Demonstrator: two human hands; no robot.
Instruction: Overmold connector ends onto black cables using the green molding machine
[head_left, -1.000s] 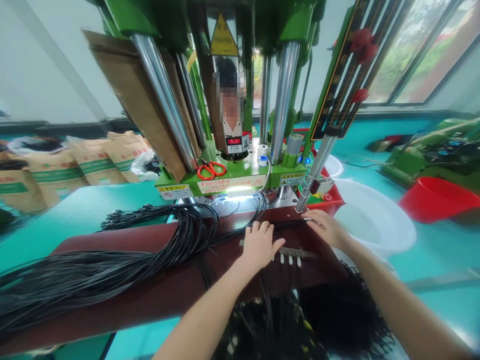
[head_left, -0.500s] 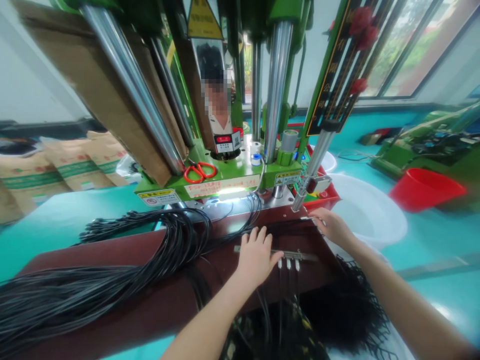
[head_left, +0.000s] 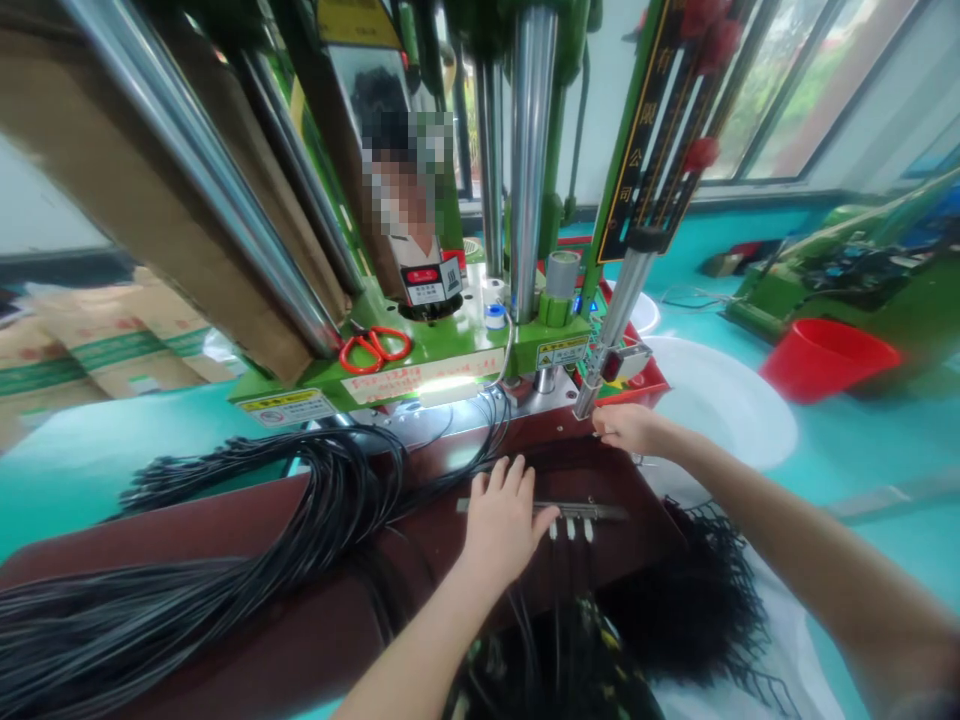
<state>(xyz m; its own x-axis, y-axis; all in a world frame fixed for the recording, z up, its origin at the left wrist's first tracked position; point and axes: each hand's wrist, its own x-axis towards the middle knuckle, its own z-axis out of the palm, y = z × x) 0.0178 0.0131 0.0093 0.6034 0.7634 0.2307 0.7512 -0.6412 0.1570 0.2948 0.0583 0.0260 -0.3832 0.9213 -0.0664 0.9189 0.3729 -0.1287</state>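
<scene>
head view: black cables (head_left: 322, 520) across a brown surface (head_left: 300, 640)
left hand (head_left: 501, 520) lies spread over a metal bar (head_left: 600, 513); right hand (head_left: 628, 428) pinches a small pale tip (head_left: 597, 434).

Daylight through window (head_left: 814, 85); white glare at lamp (head_left: 459, 391); outer edges stretched, soft.

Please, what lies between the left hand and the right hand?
In the head view, black cables run over the brown board between the left hand and right hand; a metal bar also lies there, nearer the wearer.
</scene>
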